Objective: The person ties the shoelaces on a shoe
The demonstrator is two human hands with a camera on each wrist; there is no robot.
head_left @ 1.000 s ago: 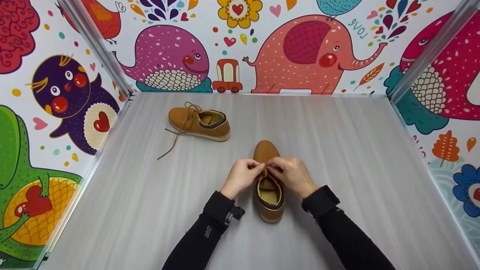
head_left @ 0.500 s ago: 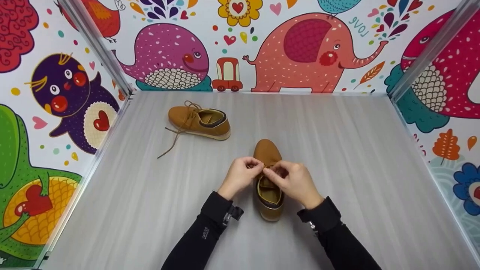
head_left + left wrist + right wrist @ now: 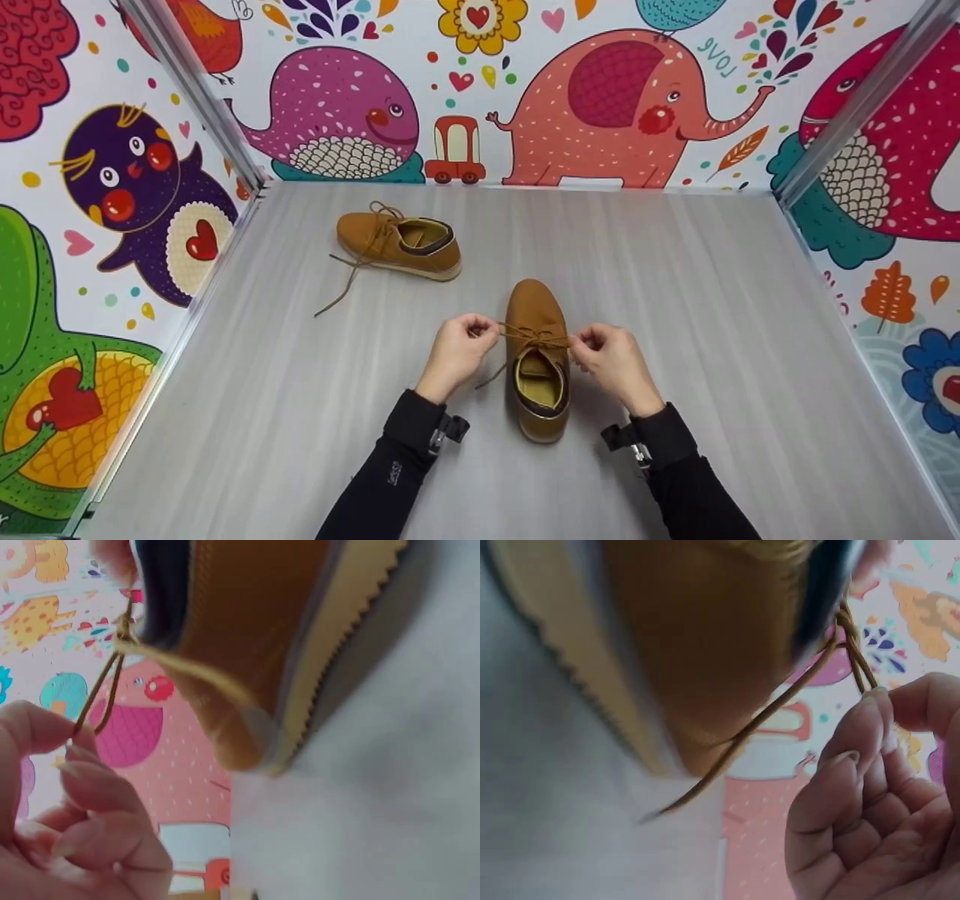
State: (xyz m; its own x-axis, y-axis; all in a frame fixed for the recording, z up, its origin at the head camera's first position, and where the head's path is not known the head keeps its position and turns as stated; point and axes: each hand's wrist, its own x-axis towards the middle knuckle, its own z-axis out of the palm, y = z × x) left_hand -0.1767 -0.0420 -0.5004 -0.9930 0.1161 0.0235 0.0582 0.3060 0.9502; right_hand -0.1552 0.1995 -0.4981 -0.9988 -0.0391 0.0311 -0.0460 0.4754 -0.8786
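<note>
At centre, toe toward twelve o'clock, sits a tan lace-up shoe (image 3: 534, 300); the left hand (image 3: 457, 352) pinches one bow loop (image 3: 98, 689) at nine, the right hand (image 3: 616, 364) another at three, probably for even tension, though the knot (image 3: 537, 340) looks too small to judge. Unlike half a second ago, the hands are apart, uncovering it.

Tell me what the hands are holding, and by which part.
The shoelace of the nearer tan lace-up shoe, by its two bow loops: the left hand pinches one, the right hand the other, at opposite sides of the shoe.
</note>
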